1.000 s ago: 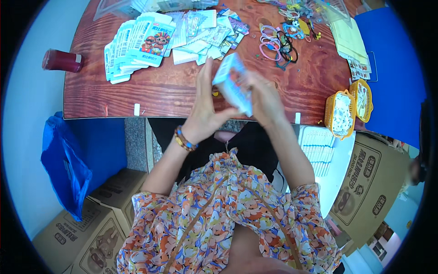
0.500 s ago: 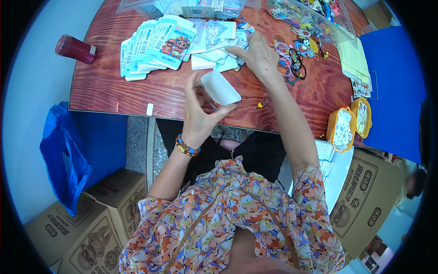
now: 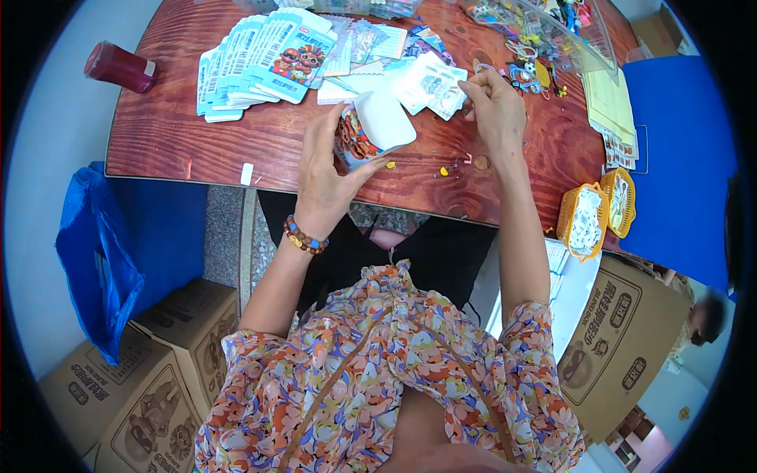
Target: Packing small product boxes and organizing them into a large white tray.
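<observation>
My left hand [image 3: 322,162] is wrapped round a small printed cardboard box [image 3: 359,140] with cartoon figures on its side. The box is tilted, and its white lid flap [image 3: 386,118] stands up. At the right, my right hand [image 3: 498,114] has its fingers pinched at the edge of white cards with line drawings [image 3: 441,87]; the fingertips are partly hidden. Behind the box lie more printed cards and packets [image 3: 367,43]. Left of them spreads a fanned stack of blue and white flat cartons [image 3: 272,63]. Keyring trinkets [image 3: 528,75] lie beyond my right hand.
A red lidded jar [image 3: 122,67] stands at the far left. Clear plastic bins [image 3: 579,51] line the back. Two yellow baskets [image 3: 579,225] sit by the right edge, near yellow paper [image 3: 611,110]. Small yellow bits [image 3: 445,171] lie near the front edge. Cardboard boxes [image 3: 631,339] stand below.
My right hand has drawn back to the right from the card pile, its fingers closing, with white cards at its fingertips. My left hand has shifted slightly left and turned the box.
</observation>
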Available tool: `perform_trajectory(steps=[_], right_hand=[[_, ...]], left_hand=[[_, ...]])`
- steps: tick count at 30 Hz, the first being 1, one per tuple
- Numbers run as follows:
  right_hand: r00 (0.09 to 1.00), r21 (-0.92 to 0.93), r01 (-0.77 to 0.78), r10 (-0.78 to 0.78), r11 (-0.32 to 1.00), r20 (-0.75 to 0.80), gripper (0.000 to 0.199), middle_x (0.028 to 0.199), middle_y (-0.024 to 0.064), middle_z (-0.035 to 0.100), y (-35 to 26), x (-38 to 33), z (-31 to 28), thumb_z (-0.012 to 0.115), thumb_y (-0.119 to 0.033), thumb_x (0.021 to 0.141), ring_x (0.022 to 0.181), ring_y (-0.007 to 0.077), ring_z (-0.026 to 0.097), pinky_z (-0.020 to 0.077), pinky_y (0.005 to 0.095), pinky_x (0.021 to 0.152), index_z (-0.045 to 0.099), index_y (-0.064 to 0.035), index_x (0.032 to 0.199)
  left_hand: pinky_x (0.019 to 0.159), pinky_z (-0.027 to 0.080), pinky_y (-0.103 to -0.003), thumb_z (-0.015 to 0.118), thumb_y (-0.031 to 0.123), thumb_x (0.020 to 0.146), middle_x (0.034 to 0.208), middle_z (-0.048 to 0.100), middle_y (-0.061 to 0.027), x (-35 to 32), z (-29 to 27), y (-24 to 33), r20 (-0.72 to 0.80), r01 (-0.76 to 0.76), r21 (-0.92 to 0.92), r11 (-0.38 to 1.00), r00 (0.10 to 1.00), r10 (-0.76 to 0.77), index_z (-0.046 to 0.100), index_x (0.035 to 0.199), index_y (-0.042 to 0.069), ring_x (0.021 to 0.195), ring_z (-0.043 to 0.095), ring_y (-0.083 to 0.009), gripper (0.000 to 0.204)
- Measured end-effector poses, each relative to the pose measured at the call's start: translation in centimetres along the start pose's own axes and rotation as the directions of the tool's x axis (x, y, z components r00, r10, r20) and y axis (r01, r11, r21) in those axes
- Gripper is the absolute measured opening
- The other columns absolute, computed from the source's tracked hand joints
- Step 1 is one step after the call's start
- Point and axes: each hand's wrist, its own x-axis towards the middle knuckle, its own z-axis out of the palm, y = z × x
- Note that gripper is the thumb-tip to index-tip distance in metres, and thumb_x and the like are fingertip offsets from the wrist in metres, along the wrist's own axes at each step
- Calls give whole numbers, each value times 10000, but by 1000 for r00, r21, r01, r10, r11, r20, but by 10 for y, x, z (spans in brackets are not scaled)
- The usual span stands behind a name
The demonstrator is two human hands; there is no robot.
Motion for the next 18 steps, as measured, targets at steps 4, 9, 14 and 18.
perform_trajectory(steps=[4,9,14,18], right_hand=[[996,-6,91,-91,996,25,122,746,0,650,13,-7,-7,682,-147,928,584,67,581,471,245,572,657,-27,921],[984,534,159,-177,830,-17,75,825,29,652,15,-19,-24,623,-96,975,601,69,589,452,205,570,645,-25,965],[961,535,260,-272,804,-59,48,755,20,657,-12,-40,-63,620,-58,973,612,54,594,416,179,545,648,-21,984],[919,330,355,-392,875,51,40,712,3,625,-29,-53,-65,630,-37,960,594,46,565,408,186,528,652,-4,959]], left_hand=[[957,486,-430,888,157,676,1250,559,-186,6,1,3,62,31,-22,999,998,-30,466,1396,3,1152,571,-359,848],[956,492,-419,887,161,673,1228,573,-187,12,2,7,86,39,5,999,996,-39,506,1366,-3,1129,586,-354,807],[944,497,-423,886,162,671,1228,563,-184,13,-2,11,116,-36,75,996,993,27,510,1360,-9,1120,582,-352,803],[931,501,-430,880,148,676,1248,550,-182,17,3,14,145,-133,141,981,983,112,484,1394,13,1127,564,-358,831]])
